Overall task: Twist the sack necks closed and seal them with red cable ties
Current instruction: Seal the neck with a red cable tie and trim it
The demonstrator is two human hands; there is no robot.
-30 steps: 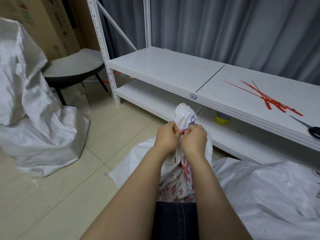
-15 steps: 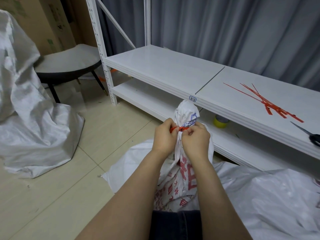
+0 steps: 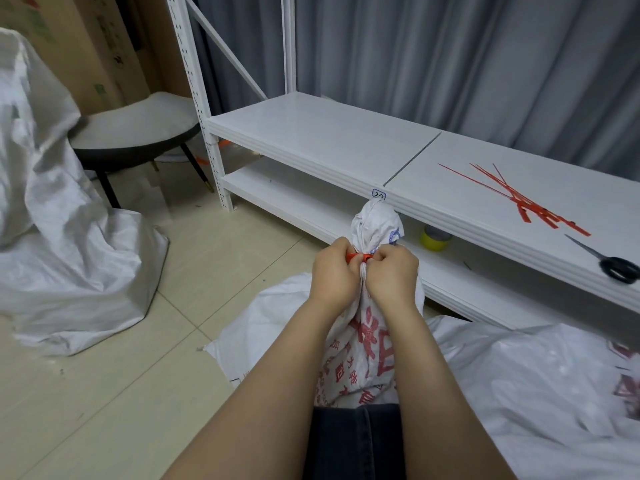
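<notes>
A white woven sack with red print stands between my knees, its neck bunched and twisted upright into a knob. A red cable tie circles the neck just under that knob. My left hand and my right hand sit side by side at the neck, fingers curled, each pinching the tie against the cloth. Most of the tie is hidden by my fingers. Several spare red cable ties lie on the white shelf to the right.
Black-handled scissors lie near the shelf's right end. A yellow tape roll sits on the lower shelf. Another white sack slumps on the tiled floor at left, by a dark stool. More sack cloth spreads at right.
The sack neck and both hands rose a little, and the red tie shows more clearly between my fingers. The view shifted slightly left.
</notes>
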